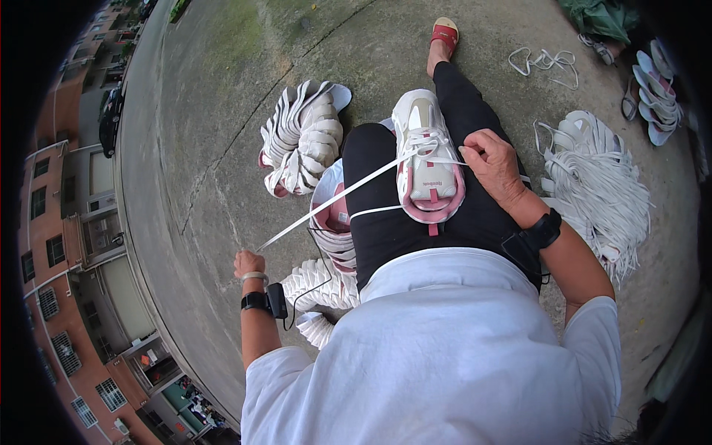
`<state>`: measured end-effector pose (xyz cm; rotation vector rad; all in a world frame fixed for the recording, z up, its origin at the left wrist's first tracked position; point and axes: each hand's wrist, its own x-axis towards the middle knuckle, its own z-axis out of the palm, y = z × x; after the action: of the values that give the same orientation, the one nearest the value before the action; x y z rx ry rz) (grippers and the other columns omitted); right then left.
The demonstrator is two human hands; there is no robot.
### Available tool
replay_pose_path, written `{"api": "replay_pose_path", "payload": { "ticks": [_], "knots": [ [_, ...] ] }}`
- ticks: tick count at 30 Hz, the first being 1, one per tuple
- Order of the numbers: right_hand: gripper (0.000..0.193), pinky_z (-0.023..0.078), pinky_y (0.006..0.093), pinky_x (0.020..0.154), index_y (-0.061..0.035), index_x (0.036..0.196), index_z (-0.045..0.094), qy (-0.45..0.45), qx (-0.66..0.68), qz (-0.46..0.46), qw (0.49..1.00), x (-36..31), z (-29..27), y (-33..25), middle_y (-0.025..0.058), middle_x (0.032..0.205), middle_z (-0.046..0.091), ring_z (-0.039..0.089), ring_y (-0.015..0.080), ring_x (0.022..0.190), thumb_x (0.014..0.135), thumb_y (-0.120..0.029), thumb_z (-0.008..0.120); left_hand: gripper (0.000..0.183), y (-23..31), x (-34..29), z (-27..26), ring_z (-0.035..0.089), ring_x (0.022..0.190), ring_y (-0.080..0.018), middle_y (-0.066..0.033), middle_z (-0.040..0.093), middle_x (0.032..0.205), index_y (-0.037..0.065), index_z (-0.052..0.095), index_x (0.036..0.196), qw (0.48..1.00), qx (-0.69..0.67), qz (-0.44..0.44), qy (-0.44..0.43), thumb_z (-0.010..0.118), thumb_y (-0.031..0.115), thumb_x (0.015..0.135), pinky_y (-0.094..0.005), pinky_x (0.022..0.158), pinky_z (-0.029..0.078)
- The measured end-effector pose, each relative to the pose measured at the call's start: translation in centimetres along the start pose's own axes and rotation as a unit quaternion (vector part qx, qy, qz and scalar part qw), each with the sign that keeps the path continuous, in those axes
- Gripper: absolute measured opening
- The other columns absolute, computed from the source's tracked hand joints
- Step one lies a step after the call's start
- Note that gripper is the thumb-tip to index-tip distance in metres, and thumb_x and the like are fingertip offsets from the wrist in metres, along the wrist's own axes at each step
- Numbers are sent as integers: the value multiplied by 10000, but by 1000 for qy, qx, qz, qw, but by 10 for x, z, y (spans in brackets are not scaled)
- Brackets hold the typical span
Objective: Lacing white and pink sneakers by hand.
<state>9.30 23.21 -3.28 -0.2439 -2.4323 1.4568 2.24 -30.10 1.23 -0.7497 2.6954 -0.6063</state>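
A white sneaker (429,178) with a pink collar lining lies across my thighs, its toe pointing away from me. Stretched out to the left, my left hand (249,263) is closed on one end of a flat white shoelace (326,204), which runs taut to the eyelets. Close to the shoe's right side, my right hand (491,162) pinches the lace's other stretch between thumb and fingers. Lace crosses the upper part of the tongue. A white strand also passes over my left thigh beside the heel.
Stacked white shoe uppers (304,137) lie on the concrete at left, with more white pieces (319,285) beside my left leg. A heap of white laces (597,193) sits at right. Loose laces (544,65), other shoes (656,93) and a green bag (604,18) lie farther off.
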Motion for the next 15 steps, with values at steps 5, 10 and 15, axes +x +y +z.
{"api": "replay_pose_path", "payload": {
  "ticks": [5, 10, 15],
  "knots": [
    [269, 445, 375, 723, -35, 846, 580, 56, -94, -127, 986, 29, 24, 7, 122, 837, 576, 561, 300, 790, 692, -251, 628, 81, 130, -55, -21, 555, 887, -303, -67, 587, 981, 86, 583, 730, 928, -194, 307, 79, 573, 162, 704, -426, 730, 429],
    [279, 434, 394, 746, -46, 795, 579, -156, -131, 51, 978, 35, 24, -19, 150, 828, 576, 555, 322, 835, 684, -300, 611, 94, 235, -125, -69, 545, 796, -313, -106, 592, 892, 49, 560, 742, 710, -453, 514, 161, 624, 87, 683, -409, 679, 429],
    [199, 438, 395, 718, -56, 723, 553, -177, -169, 80, 966, 37, 19, -6, 143, 795, 575, 566, 317, 803, 685, -247, 594, 133, 279, -160, -86, 565, 737, -312, -122, 603, 810, 55, 588, 825, 691, -404, 581, 146, 603, 134, 719, -387, 653, 443]
  ]
}}
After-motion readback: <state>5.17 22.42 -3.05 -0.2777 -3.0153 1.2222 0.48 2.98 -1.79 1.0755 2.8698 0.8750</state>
